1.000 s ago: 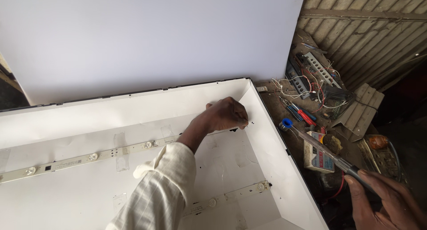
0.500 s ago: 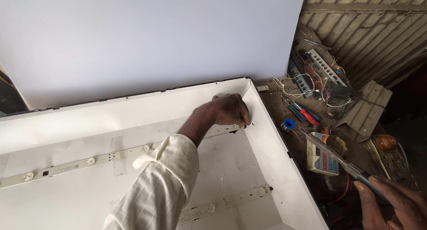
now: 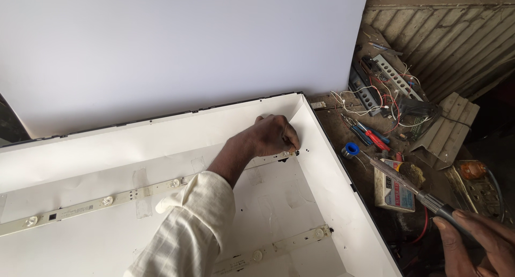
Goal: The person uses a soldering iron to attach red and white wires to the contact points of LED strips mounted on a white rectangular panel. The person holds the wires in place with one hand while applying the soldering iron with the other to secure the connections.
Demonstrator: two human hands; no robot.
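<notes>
The left hand (image 3: 273, 135) is pressing down at the end of a long light strip (image 3: 107, 200), near the far right corner of the open white panel (image 3: 332, 202). Its fingers are curled tight and pinched together at the strip's tip; whether they are holding anything small there cannot be made out. The strip is running along the panel floor from that corner towards the left edge, with small round lenses spaced along it and clear tape crossing it in places. A second strip (image 3: 279, 247) is lying nearer the panel's near edge, parallel to the first. A pale checked sleeve (image 3: 188, 234) is covering the left forearm.

The right hand (image 3: 477, 242) is staying outside the panel, beyond its right edge, with fingers wrapped closed round the dark handle of a soldering iron (image 3: 407, 183), whose tip is pointing towards the far side of the bench. Under the iron a small meter (image 3: 393, 187) is lying on the bench. Further off are a blue solder reel (image 3: 352, 149), red and blue screwdrivers (image 3: 370, 135) and a tangle of wires (image 3: 375, 94).
</notes>
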